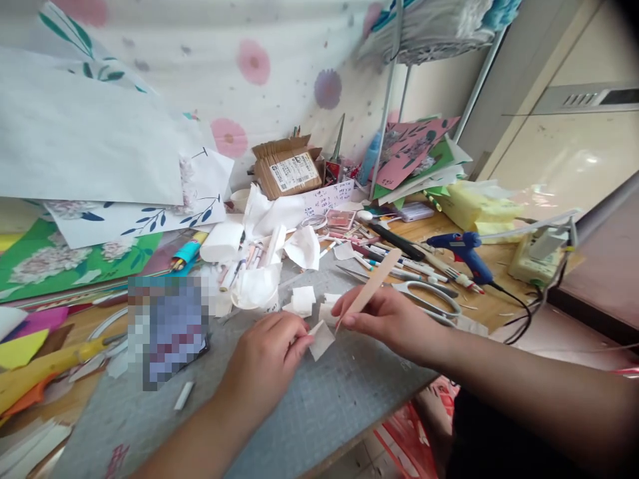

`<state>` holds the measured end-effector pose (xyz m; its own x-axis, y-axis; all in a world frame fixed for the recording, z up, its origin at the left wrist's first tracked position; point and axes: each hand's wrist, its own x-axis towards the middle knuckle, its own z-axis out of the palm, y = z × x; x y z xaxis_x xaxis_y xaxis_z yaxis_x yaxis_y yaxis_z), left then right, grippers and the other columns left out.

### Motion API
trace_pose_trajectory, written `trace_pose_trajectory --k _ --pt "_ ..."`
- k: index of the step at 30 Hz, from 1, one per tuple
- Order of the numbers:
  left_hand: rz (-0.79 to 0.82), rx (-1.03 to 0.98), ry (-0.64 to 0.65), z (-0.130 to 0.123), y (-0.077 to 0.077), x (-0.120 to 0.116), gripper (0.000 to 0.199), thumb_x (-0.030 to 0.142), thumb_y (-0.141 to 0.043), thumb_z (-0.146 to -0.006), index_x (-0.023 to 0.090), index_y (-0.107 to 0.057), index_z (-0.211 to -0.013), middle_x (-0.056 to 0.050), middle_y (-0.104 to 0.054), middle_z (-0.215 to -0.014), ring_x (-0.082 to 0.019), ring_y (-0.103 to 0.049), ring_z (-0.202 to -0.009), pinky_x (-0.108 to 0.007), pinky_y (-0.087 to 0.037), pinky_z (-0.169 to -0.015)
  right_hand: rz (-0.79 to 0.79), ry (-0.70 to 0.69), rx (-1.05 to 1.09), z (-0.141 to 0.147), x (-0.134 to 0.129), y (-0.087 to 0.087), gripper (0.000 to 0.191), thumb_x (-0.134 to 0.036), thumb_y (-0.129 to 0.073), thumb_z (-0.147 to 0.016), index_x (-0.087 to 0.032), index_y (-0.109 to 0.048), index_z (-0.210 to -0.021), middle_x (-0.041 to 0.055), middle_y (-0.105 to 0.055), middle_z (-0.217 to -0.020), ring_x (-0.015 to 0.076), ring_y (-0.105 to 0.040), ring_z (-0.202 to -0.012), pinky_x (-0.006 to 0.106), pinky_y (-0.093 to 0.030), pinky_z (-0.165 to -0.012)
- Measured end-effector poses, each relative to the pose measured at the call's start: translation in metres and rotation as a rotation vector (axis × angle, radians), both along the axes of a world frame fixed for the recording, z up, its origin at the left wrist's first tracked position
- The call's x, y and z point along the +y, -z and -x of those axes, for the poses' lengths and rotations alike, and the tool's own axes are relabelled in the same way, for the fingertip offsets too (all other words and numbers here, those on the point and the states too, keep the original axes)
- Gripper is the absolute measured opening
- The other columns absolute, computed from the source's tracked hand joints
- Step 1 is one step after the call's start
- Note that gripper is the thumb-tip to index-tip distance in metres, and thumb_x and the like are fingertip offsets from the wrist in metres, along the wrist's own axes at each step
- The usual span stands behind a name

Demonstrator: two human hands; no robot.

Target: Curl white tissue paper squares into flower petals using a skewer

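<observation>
My left hand point(267, 356) is closed, pinching a small white square of thin paper point(322, 341) between thumb and forefinger just above the grey cutting mat point(289, 432). Held in the fingers of my right hand point(387, 322) is a flat, pale wooden craft stick point(373, 283). It slants up to the right, with its lower end close to the paper square. More small white paper pieces point(302, 299) lie on the mat right behind my hands. Behind my left hand stands a white paper cup point(257, 303) with white paper in it.
Scissors point(432, 301) and several pens lie beyond my right hand, with a blue glue gun point(462, 253) and its cord farther right. A cardboard box point(287, 166) sits at the back. A blurred-out object point(172, 332) and coloured papers point(30, 339) are on the left.
</observation>
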<state>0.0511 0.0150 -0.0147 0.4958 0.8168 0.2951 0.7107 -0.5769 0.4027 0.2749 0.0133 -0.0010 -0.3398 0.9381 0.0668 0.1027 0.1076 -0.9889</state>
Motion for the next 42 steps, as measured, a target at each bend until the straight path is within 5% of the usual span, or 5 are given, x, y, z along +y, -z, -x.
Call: trace_pose_trajectory --k 11,21,29,36,42 --pt "0.189 -0.006 -0.005 -0.004 -0.002 0.003 0.017 0.017 -0.052 -0.086 0.019 -0.061 -0.071 -0.002 -0.063 -0.075 -0.018 -0.059 -0.073 -0.028 -0.042 -0.065 -0.003 0.01 0.019 0.014 -0.006 0.005 0.018 -0.031 -0.065 -0.082 -0.015 -0.066 -0.089 0.0039 -0.068 -0.079 0.0164 -0.063 -0.073 0.032 -0.051 -0.072" --pt "0.289 -0.016 -0.029 -0.006 -0.002 0.004 0.015 0.019 -0.054 -0.084 0.018 -0.064 -0.074 -0.003 -0.066 -0.081 -0.018 -0.061 -0.077 -0.028 -0.042 -0.068 -0.275 -0.071 -0.08 0.013 0.004 0.014 0.006 -0.022 -0.071 -0.078 -0.017 -0.07 -0.074 0.0021 -0.062 -0.074 0.0162 -0.06 -0.072 0.029 -0.049 -0.068" --pt "0.326 -0.01 -0.075 -0.005 -0.004 0.002 0.017 0.021 -0.051 -0.085 0.019 -0.064 -0.073 0.001 -0.065 -0.065 -0.016 -0.058 -0.061 -0.026 -0.038 -0.058 -0.415 -0.146 -0.202 0.012 0.004 0.015 0.008 -0.014 -0.068 -0.079 -0.017 -0.071 -0.073 0.0024 -0.064 -0.072 0.0152 -0.057 -0.072 0.028 -0.047 -0.069" --pt "0.138 -0.345 -0.204 -0.004 -0.014 -0.007 0.013 0.023 -0.053 -0.081 0.02 -0.063 -0.073 0.0 -0.071 -0.078 -0.017 -0.064 -0.074 -0.025 -0.046 -0.069 -0.396 -0.147 -0.274 0.011 0.003 0.015 0.008 -0.012 -0.067 -0.078 -0.017 -0.071 -0.073 0.0022 -0.06 -0.074 0.0151 -0.058 -0.067 0.029 -0.047 -0.066" --pt "0.306 -0.402 -0.238 -0.006 -0.015 -0.005 0.012 0.025 -0.056 -0.079 0.02 -0.062 -0.07 0.002 -0.064 -0.064 -0.015 -0.058 -0.063 -0.026 -0.043 -0.061 -0.361 -0.063 -0.154 0.007 -0.002 0.001 0.005 -0.015 -0.067 -0.078 -0.017 -0.069 -0.074 0.0031 -0.061 -0.077 0.0172 -0.059 -0.073 0.033 -0.047 -0.071"
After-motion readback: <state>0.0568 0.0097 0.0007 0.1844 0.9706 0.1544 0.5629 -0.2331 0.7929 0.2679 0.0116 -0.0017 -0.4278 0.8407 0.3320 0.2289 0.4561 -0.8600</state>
